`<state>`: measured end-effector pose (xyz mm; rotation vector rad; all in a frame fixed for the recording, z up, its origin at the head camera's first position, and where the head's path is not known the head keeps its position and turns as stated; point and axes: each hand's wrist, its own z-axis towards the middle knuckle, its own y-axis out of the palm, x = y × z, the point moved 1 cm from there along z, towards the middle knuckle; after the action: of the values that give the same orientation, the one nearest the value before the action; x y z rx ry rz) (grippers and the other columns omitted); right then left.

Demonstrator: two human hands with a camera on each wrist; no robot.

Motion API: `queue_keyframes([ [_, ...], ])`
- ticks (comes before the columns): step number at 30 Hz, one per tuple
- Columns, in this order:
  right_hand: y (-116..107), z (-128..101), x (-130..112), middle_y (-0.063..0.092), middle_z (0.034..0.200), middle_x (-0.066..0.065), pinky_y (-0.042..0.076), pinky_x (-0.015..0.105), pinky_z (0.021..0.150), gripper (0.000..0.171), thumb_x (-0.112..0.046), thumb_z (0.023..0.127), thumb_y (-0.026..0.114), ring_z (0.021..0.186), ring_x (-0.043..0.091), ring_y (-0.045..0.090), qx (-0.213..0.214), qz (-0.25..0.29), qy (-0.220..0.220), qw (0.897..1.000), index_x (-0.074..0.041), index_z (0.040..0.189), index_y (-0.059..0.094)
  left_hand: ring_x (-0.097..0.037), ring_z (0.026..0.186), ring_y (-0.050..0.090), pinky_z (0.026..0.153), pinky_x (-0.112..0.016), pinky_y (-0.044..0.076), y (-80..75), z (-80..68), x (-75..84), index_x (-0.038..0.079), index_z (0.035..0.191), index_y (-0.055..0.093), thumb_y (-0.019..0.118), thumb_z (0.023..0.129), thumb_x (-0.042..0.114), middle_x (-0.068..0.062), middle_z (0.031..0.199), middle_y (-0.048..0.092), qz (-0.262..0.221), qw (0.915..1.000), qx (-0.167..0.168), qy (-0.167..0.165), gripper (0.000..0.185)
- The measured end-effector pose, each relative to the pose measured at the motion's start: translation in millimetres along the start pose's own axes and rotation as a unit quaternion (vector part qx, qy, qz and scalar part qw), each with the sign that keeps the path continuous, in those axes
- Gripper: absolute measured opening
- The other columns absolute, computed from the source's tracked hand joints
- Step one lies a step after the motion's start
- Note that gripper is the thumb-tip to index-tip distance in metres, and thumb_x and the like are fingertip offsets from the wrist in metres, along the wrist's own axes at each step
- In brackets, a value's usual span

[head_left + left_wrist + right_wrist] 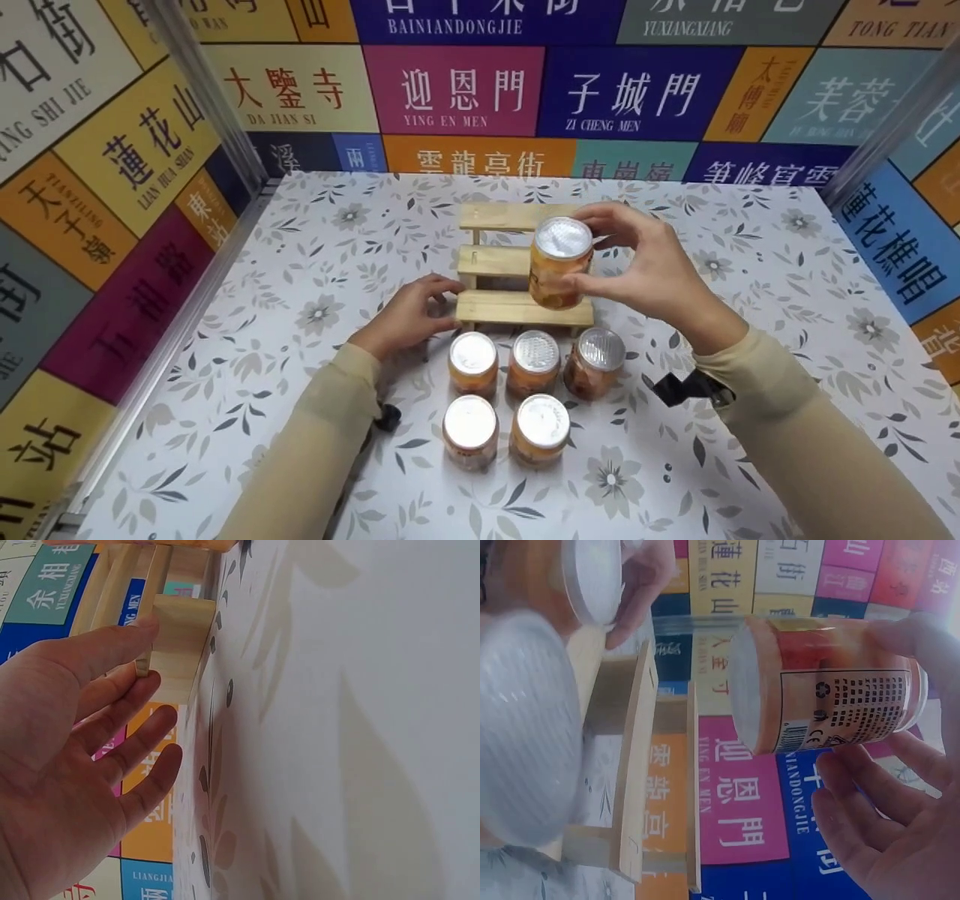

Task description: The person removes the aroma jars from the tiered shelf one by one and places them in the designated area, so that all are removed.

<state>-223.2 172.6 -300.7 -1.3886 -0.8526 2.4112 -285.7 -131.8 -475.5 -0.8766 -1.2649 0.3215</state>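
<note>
My right hand (649,274) grips an orange-labelled can (561,262) with a silvery lid between thumb and fingers. The can is held off the table, in front of the right part of a three-step wooden rack (517,307); its printed label and barcode show in the right wrist view. At the rack's left side, my left hand (409,315) pinches the end of the lowest step between thumb and index finger, the other fingers loosely bent in the left wrist view. Several similar cans (472,364) stand upright in two rows just before the rack.
A white tabletop (315,375) with a grey leaf and flower pattern lies under everything. Panels (457,90) of coloured signs with Chinese lettering close off the back and both sides. A black strap piece (686,388) hangs at my right wrist.
</note>
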Motion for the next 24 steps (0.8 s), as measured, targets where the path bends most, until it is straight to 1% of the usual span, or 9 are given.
queue_keyframes([
  [2,-1.2,-8.5,-2.9,0.069,0.11,0.001,0.051,0.039,0.089,0.063,-0.019,0.065,0.089,0.096,0.019,0.064,-0.015,-0.004,-0.008,1.0,-0.009,0.12,0.06,-0.02,0.109,0.058,0.095,-0.038,0.049,1.0,0.1,-0.4,0.021,0.124,0.062,0.078,0.079,0.022,0.005,0.122,0.058,0.0,1.0,0.0,0.005,0.048],
  [5,-3.6,-19.7,-4.9,0.068,0.112,-0.001,0.05,0.043,0.09,0.061,-0.017,0.065,0.088,0.098,0.016,0.063,-0.04,-0.008,-0.022,0.999,-0.01,0.12,0.061,-0.02,0.109,0.058,0.096,-0.038,0.048,1.5,-0.4,-1.0,0.021,0.124,0.062,0.078,0.078,0.022,0.004,0.122,0.058,-0.004,1.0,0.001,0.007,0.049],
  [7,-5.2,-25.9,-2.9,0.067,0.113,-0.002,0.05,0.041,0.09,0.061,-0.015,0.065,0.088,0.098,0.016,0.062,-0.056,-0.006,-0.037,0.998,-0.011,0.12,0.062,-0.02,0.109,0.058,0.096,-0.038,0.048,1.1,-0.8,-0.9,0.021,0.124,0.062,0.079,0.078,0.022,0.004,0.122,0.058,-0.007,1.0,0.004,0.006,0.049],
  [9,-6.3,-32.3,2.9,0.067,0.113,-0.005,0.049,0.036,0.091,0.063,-0.013,0.063,0.089,0.099,0.014,0.062,-0.071,-0.004,-0.045,0.996,-0.015,0.12,0.062,-0.021,0.109,0.058,0.097,-0.037,0.048,0.5,-1.3,-0.7,0.022,0.124,0.062,0.079,0.078,0.022,0.005,0.122,0.058,-0.009,0.9999,0.006,0.004,0.05],
  [13,-8.4,-45.9,23.0,0.065,0.115,-0.01,0.049,0.029,0.09,0.068,-0.011,0.059,0.09,0.1,0.012,0.061,-0.09,0.001,-0.049,0.995,-0.023,0.12,0.062,-0.021,0.11,0.058,0.097,-0.038,0.047,-0.2,-1.0,0.0,0.021,0.124,0.062,0.078,0.078,0.022,0.005,0.122,0.058,-0.006,0.9999,0.006,0.006,0.049],
  [16,-10.3,-55.4,36.3,0.064,0.117,-0.01,0.049,0.028,0.09,0.071,-0.013,0.058,0.091,0.101,0.012,0.061,-0.102,0.002,-0.051,0.994,-0.026,0.121,0.061,-0.021,0.11,0.058,0.097,-0.038,0.047,-0.3,-0.5,0.3,0.021,0.124,0.062,0.078,0.078,0.022,0.005,0.122,0.058,-0.001,0.9999,0.006,0.011,0.049],
  [20,-12.2,-66.4,42.1,0.065,0.115,-0.008,0.05,0.027,0.086,0.072,-0.013,0.057,0.092,0.1,0.013,0.061,-0.111,0.008,-0.066,0.992,-0.023,0.121,0.061,-0.021,0.111,0.057,0.096,-0.038,0.048,0.0,-0.8,0.9,0.021,0.125,0.061,0.078,0.08,0.023,0.005,0.124,0.057,0.007,0.9999,0.005,0.011,0.049],
  [24,-13.3,-75.2,36.7,0.066,0.112,-0.003,0.05,0.027,0.082,0.071,-0.008,0.055,0.091,0.097,0.013,0.061,-0.117,0.019,-0.095,0.988,-0.015,0.119,0.061,-0.021,0.112,0.057,0.096,-0.039,0.048,0.7,-1.6,1.2,0.022,0.125,0.061,0.077,0.08,0.023,0.005,0.125,0.057,0.013,0.9998,0.006,0.009,0.048],
])
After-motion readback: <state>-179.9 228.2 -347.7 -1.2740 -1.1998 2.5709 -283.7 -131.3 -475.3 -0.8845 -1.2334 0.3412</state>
